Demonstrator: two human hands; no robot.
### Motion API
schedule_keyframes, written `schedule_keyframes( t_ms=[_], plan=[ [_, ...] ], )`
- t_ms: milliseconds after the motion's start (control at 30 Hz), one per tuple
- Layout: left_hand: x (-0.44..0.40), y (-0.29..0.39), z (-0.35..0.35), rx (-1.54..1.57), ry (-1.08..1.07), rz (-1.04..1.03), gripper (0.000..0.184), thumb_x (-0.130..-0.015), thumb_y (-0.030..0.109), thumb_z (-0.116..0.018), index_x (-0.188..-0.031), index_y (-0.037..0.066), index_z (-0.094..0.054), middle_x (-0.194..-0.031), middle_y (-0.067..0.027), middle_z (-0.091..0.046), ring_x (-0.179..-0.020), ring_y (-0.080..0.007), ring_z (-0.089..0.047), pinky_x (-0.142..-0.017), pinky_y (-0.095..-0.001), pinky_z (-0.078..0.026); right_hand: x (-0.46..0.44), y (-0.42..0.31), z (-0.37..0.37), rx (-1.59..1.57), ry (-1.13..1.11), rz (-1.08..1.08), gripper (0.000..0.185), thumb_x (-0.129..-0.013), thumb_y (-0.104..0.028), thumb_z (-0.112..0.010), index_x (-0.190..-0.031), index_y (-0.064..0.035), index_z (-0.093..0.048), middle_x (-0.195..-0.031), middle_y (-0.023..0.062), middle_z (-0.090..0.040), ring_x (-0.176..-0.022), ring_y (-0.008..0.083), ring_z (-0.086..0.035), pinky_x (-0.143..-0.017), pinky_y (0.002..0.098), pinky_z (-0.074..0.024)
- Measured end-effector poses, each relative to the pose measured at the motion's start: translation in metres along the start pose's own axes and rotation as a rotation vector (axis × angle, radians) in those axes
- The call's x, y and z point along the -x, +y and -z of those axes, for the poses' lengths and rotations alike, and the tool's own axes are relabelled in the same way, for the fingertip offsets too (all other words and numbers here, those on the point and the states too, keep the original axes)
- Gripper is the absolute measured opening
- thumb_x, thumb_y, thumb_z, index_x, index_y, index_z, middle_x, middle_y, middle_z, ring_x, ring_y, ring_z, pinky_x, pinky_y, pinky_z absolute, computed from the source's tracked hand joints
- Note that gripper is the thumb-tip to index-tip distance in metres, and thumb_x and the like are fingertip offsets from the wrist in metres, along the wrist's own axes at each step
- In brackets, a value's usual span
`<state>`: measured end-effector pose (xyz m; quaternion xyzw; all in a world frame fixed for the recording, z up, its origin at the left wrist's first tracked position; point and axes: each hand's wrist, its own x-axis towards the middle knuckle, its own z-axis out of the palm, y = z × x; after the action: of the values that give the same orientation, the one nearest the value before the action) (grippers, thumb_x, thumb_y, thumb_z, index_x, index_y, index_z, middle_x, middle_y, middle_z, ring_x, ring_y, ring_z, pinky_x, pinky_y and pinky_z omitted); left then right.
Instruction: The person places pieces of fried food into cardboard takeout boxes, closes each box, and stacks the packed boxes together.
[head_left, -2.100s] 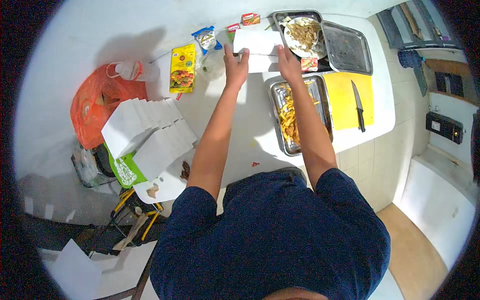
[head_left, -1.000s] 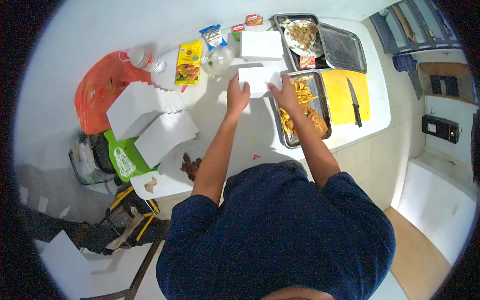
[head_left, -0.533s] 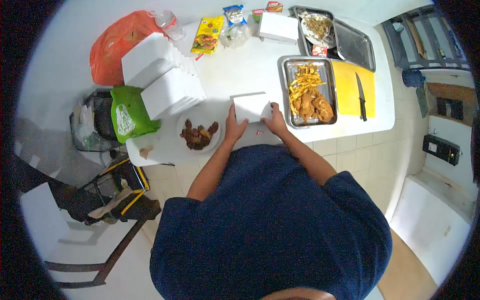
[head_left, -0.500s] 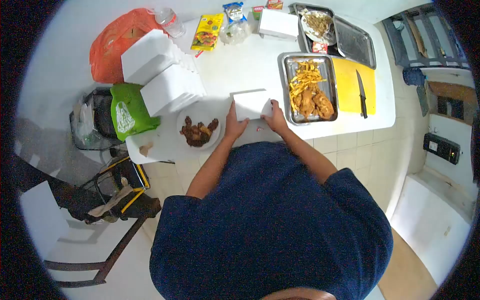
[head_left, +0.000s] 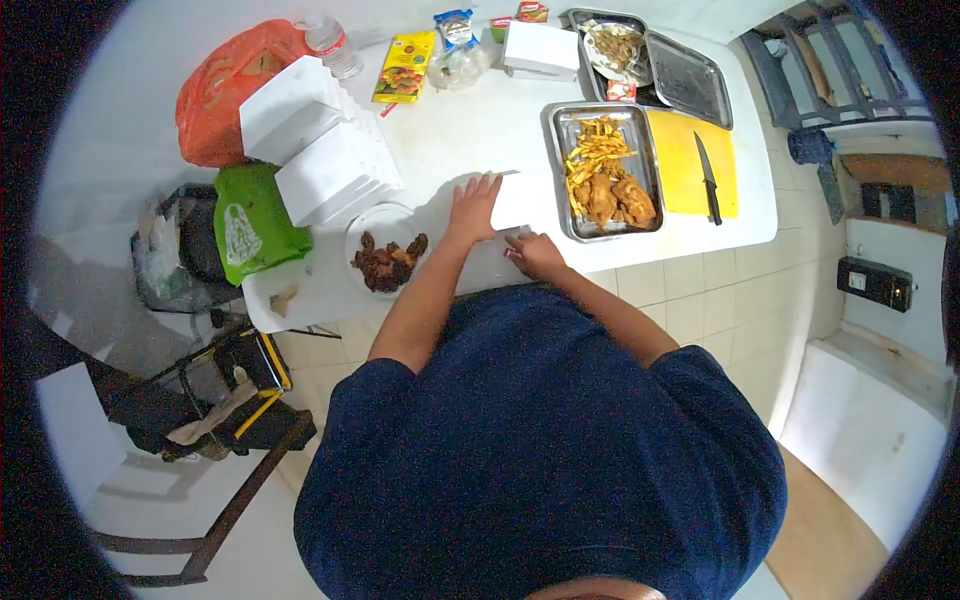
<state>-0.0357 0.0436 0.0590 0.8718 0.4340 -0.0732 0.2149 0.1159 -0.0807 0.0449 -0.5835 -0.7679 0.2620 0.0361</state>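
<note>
A white box [head_left: 526, 203] lies on the white table near its front edge. My left hand [head_left: 474, 208] rests at the box's left side with its fingers spread. Below the box's front edge, my right hand [head_left: 535, 255] is closed at a small red and white scrap [head_left: 510, 253], its fingertips near the scrap. To the right is a metal tray [head_left: 567, 125] with fries [head_left: 598, 150] and fried chicken [head_left: 632, 202]. A white plate [head_left: 353, 245] of dark browned meat [head_left: 385, 262] stands left of my left forearm.
Stacked white boxes [head_left: 330, 165] stand at the left, beside a green bag [head_left: 255, 220] and a red bag [head_left: 215, 100]. A knife [head_left: 708, 178] lies on a yellow board [head_left: 680, 165] at the right. Another white box [head_left: 541, 48], packets and trays are at the back.
The white box came from the back to the table's front edge. My left hand has now spread at its side, and my right hand has left the box and moved down to the scrap.
</note>
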Motion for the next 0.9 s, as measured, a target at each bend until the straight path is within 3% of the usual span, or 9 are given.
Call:
schedule_keyframes(
  t_ms=[33,233,467,567,667,900],
  plan=[
    [-0.001,0.001,0.006,0.021,-0.035,0.007,0.126,-0.050,0.034,-0.088,-0.151,0.018,-0.014,-0.153,-0.0129,-0.023,-0.137,-0.0386,-0.028,-0.108,-0.0600,-0.025,0.000,-0.001,-0.001,0.052,-0.077,-0.034,0.046,-0.086,-0.028,-0.059,-0.127,-0.0096,-0.052,-0.092,0.0163,-0.065,-0.080,0.0362,-0.063,-0.069,0.0469,-0.0502],
    [-0.006,-0.004,0.012,0.036,-0.070,-0.023,0.127,-0.047,0.048,-0.086,-0.150,0.017,-0.019,-0.149,-0.0145,-0.030,-0.134,-0.0385,-0.033,-0.107,-0.0589,-0.028,0.002,0.010,-0.016,0.116,-0.145,0.010,0.068,-0.088,-0.034,-0.057,-0.146,-0.0146,-0.029,-0.100,0.0148,-0.065,-0.085,0.0336,-0.064,-0.068,0.0460,-0.0506],
    [-0.016,-0.012,0.019,0.062,-0.128,-0.002,0.126,-0.045,0.052,-0.086,-0.149,0.014,-0.025,-0.147,-0.0167,-0.034,-0.132,-0.0393,-0.036,-0.104,-0.0571,-0.033,0.004,0.001,-0.001,0.091,-0.276,-0.078,0.082,-0.087,-0.037,-0.059,-0.151,-0.0239,-0.009,-0.105,0.0142,-0.064,-0.084,0.0340,-0.065,-0.070,0.0497,-0.0496],
    [-0.020,-0.013,0.019,0.155,-0.158,0.009,0.118,-0.047,0.045,-0.085,-0.147,0.014,-0.030,-0.148,-0.0157,-0.034,-0.132,-0.0381,-0.036,-0.102,-0.0601,-0.033,0.000,0.003,-0.008,0.103,-0.318,-0.116,0.086,-0.086,-0.036,-0.060,-0.151,-0.0267,-0.006,-0.107,0.0136,-0.064,-0.087,0.0337,-0.066,-0.071,0.0523,-0.0490],
    [-0.024,-0.017,0.023,0.174,-0.204,0.013,0.114,-0.050,0.046,-0.082,-0.146,0.013,-0.032,-0.147,-0.0167,-0.035,-0.132,-0.0365,-0.037,-0.105,-0.0533,-0.034,-0.002,0.007,-0.013,0.089,-0.306,-0.124,0.082,-0.087,-0.039,-0.058,-0.151,-0.0266,-0.008,-0.109,0.0138,-0.064,-0.088,0.0333,-0.066,-0.071,0.0526,-0.0491],
    [-0.045,-0.051,0.035,0.772,-0.332,-0.029,0.082,-0.068,0.043,-0.072,-0.134,0.000,-0.049,-0.134,-0.0159,-0.054,-0.121,-0.0245,-0.051,-0.100,-0.0273,-0.039,-0.003,0.009,0.000,0.025,-0.324,-0.132,0.073,-0.090,-0.041,-0.054,-0.150,-0.0247,-0.015,-0.105,0.0160,-0.065,-0.087,0.0340,-0.065,-0.071,0.0513,-0.0507]
  ],
)
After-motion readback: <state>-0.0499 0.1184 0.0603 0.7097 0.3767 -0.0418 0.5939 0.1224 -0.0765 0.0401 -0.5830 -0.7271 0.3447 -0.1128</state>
